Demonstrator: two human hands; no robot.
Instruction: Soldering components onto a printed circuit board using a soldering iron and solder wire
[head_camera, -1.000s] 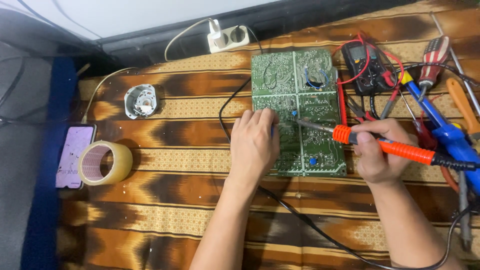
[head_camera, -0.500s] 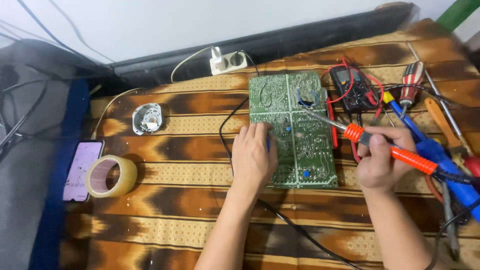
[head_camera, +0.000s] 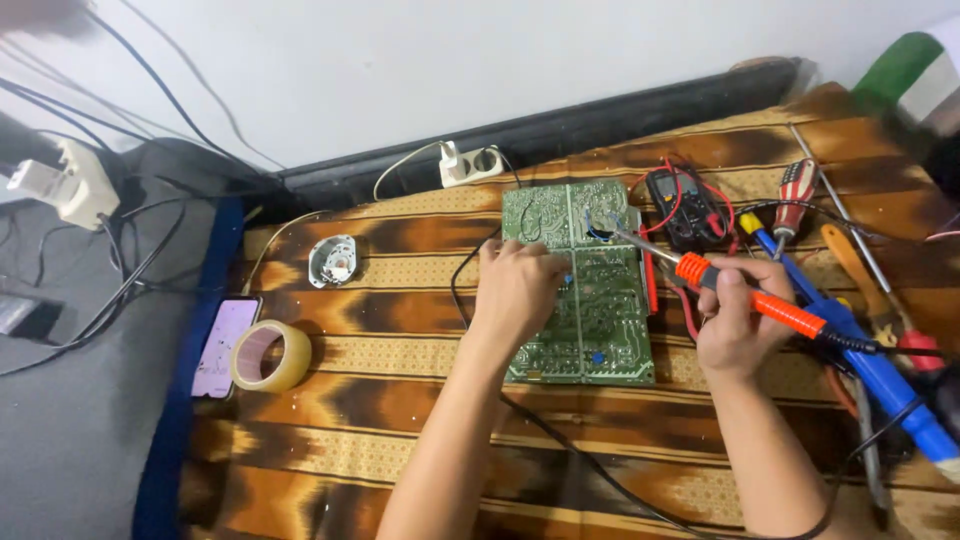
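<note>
Two hands at work over one green board (head_camera: 585, 290), flat on the striped cloth (head_camera: 400, 420). Nearest, left hand (head_camera: 515, 290) curled loosely, fingertips pressed on the board's left half, pinning it down. Right of the board, right hand (head_camera: 735, 325) closed around the orange iron (head_camera: 750, 298), tip angled up-left to the board's far edge. Soldering step under way, by the look of it; next move likely calls for a steady tip on one joint and a firm hold on the board. Beyond the board's far right corner, black meter (head_camera: 685, 205) with red leads; past its far edge, white socket (head_camera: 468, 166). Well left of the board, tape roll (head_camera: 270, 356) and phone (head_camera: 225, 347).
</note>
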